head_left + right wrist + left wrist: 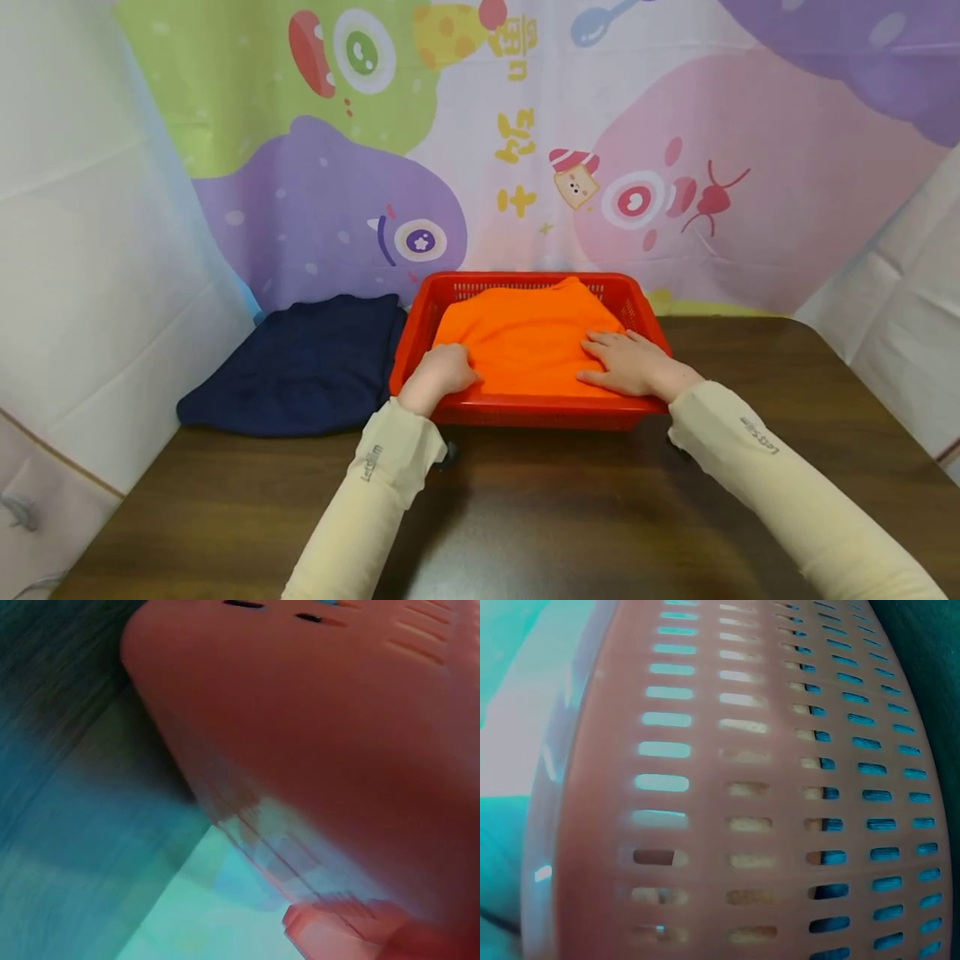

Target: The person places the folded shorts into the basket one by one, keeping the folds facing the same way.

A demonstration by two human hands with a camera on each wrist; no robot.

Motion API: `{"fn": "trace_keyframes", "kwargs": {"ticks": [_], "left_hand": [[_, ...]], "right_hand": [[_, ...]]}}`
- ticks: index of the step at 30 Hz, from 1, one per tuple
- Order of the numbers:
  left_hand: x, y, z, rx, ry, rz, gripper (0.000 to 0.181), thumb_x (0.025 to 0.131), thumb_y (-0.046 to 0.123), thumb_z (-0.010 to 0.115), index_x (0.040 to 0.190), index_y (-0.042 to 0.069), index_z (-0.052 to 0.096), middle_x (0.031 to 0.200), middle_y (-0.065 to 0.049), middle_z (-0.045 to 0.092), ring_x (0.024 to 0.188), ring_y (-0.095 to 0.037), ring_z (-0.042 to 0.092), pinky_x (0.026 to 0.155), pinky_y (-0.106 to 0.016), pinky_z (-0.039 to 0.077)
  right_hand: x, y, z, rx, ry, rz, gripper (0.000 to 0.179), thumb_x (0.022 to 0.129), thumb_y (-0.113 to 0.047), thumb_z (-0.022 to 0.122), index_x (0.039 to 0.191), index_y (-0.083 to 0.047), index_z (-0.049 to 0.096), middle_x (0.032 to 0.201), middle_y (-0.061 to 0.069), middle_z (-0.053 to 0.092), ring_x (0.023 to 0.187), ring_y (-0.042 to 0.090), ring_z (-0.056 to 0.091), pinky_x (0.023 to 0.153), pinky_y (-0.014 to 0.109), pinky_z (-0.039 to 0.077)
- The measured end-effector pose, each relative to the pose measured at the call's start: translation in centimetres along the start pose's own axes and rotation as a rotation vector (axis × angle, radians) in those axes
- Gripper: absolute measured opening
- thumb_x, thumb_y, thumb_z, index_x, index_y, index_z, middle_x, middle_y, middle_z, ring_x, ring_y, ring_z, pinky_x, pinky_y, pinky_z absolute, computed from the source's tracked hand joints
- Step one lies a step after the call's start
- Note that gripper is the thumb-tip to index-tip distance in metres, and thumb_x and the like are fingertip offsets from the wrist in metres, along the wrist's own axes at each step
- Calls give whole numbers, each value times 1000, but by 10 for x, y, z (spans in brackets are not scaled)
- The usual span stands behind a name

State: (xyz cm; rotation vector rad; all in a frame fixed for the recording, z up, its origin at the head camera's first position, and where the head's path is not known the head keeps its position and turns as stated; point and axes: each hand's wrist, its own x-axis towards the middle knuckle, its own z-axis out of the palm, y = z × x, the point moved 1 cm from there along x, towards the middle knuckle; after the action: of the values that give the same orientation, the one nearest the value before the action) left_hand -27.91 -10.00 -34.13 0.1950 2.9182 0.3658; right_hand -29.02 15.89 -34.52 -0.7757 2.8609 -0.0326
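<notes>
An orange folded cloth (528,333) fills a red plastic basket (525,406) at the back of the table. My left hand (442,369) is at the basket's left front, its knuckles up and its fingers bent down at the cloth's edge, where the fingertips are hidden. Fingers spread, my right hand (630,362) rests flat on the cloth's right side, its wrist over the basket's right front rim. The left wrist view is filled by the slotted basket wall (705,769); the right wrist view shows the basket's outer side (300,720), blurred, without the hand.
A dark navy folded cloth (300,367) lies on the brown wooden table (555,517), close against the basket's left side. Behind the basket hangs a curtain (517,125) printed with cartoon figures. White sheets (75,208) hang at both sides.
</notes>
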Motion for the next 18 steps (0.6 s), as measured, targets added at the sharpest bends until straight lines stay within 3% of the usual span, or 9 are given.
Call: {"fn": "trace_keyframes", "kwargs": {"ticks": [2, 3, 6, 9, 10, 14, 18], "left_hand": [[9, -3, 6, 19, -36, 7, 32, 87, 30, 58, 103, 3, 61, 98, -13, 61, 87, -27, 54, 85, -36, 44], [20, -10, 14, 39, -26, 40, 37, 88, 35, 55, 104, 3, 61, 99, -13, 61, 86, -26, 55, 84, -36, 45], [30, -16, 22, 51, -41, 65, 44, 91, 39, 48, 113, 3, 60, 108, -14, 61, 90, -26, 55, 88, -38, 44], [22, -13, 20, 4, -20, 53, 44, 92, 38, 47, 116, 3, 58, 111, -14, 60, 90, -26, 56, 89, -39, 44], [10, -5, 12, -21, -30, 23, 41, 93, 33, 47, 117, 2, 57, 112, -14, 60, 91, -27, 56, 91, -39, 43], [-13, 3, 3, -91, 55, 59, 38, 94, 28, 46, 118, 1, 56, 115, -14, 59, 95, -28, 55, 92, -41, 43], [-25, 3, -1, -182, 158, 114, 37, 94, 27, 47, 122, 4, 55, 122, -13, 56, 108, -29, 53, 97, -44, 39]], "right_hand": [[0, 1, 1, -27, 7, -6, 69, 90, -50, 43, 141, -5, 32, 146, 17, 28, 134, 35, 23, 107, 56, 11], [1, 2, 1, -37, 10, -6, 69, 90, -50, 43, 141, -6, 32, 146, 17, 28, 134, 35, 23, 107, 56, 11], [2, 2, 3, -56, 20, -18, 68, 90, -50, 44, 141, -5, 33, 146, 17, 28, 134, 35, 24, 107, 56, 12], [2, 3, 3, -19, 29, -25, 68, 89, -48, 47, 140, -5, 33, 146, 17, 28, 134, 35, 25, 108, 55, 13], [2, 4, 2, 7, 32, -26, 68, 89, -47, 47, 140, -5, 33, 145, 18, 29, 134, 35, 25, 108, 55, 13], [-2, 7, -2, 186, 16, -13, 72, 87, -45, 52, 141, -4, 30, 145, 19, 30, 133, 36, 26, 108, 53, 15], [-8, 1, -8, 336, -18, 27, 75, 87, -46, 53, 143, -4, 25, 145, 18, 30, 131, 35, 28, 107, 53, 19]]}}
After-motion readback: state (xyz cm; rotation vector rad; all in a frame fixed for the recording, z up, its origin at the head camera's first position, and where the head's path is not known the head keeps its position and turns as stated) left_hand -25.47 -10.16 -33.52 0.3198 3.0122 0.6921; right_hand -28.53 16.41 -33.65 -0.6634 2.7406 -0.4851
